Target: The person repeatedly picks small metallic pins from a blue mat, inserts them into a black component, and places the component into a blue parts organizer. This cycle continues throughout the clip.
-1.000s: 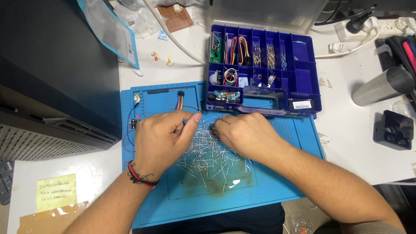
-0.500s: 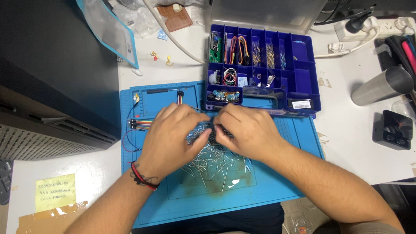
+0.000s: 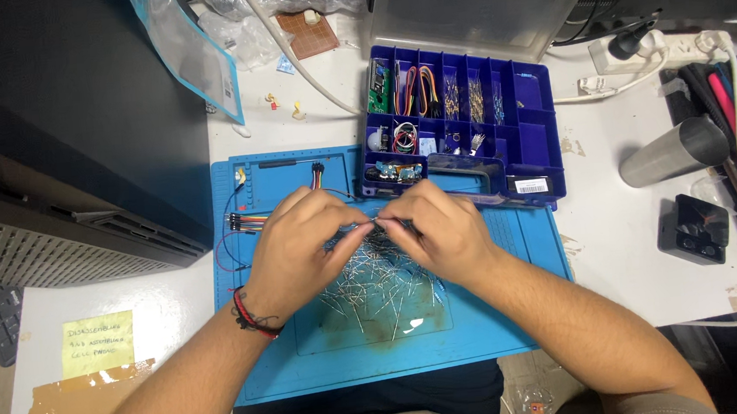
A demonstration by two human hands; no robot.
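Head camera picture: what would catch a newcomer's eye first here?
Two bare hands, left hand and right hand, meet over a blue mat, pinching a thin wire piece between their fingertips above a heap of small metal-legged parts. Just behind stands an open blue parts box with many compartments. A grey cylinder lies at the right.
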